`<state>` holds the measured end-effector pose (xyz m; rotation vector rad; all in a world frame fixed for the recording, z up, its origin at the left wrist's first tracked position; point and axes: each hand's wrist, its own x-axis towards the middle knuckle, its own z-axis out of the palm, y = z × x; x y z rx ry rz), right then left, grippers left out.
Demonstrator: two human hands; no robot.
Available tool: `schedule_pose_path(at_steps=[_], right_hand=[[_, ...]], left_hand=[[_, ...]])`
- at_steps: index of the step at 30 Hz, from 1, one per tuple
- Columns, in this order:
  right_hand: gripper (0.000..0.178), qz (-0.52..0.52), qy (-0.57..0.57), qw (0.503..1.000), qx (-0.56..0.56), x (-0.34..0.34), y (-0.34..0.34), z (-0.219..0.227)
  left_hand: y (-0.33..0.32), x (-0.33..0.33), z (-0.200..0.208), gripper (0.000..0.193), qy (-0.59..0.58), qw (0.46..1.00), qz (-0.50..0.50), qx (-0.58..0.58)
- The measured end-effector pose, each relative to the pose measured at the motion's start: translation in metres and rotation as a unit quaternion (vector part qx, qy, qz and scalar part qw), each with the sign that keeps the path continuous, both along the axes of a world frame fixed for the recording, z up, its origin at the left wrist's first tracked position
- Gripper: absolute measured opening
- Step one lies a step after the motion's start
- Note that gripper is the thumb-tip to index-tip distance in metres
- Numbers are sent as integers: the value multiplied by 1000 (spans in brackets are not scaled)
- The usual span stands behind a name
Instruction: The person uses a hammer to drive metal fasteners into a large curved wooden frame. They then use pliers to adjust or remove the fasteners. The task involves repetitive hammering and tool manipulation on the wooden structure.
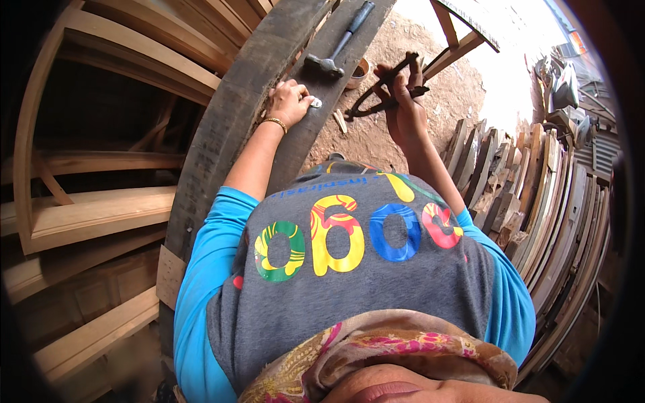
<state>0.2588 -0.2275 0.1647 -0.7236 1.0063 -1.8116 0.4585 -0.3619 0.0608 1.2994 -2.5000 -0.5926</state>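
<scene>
My left hand (pixel 287 104) rests on the dark wooden beam (pixel 306 138), its fingertips closed on a small whitish-green piece (pixel 316 103) too small to name. Ahead of that hand, a hammer (pixel 326 66) with a dark handle lies on the same beam. Raised over the ground to the right, my right hand (pixel 405 111) grips a dark, V-shaped metal tool (pixel 376 94). Its two legs spread apart and meet at the left end; the exact kind is unclear. Part of the tool passes behind my fingers.
A small brown bowl (pixel 359 72) stands beside the beam, near wood scraps (pixel 340 121) on the dirt ground. Wooden frames (pixel 107 215) fill the left side. Upright planks (pixel 537 195) are stacked at the right. A wooden stand (pixel 460 50) is at the far right.
</scene>
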Motion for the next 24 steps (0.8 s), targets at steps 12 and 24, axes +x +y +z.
schedule_pose_path(at_steps=[12, 24], right_hand=[[77, 85, 150, 982, -79, 35, -36, -34], [78, 105, 224, 967, -63, 27, -57, -23]], left_hand=[[19, 7, 11, 12, -33, 997, 62, 14], [0, -20, 18, 11, -29, 996, 76, 48]])
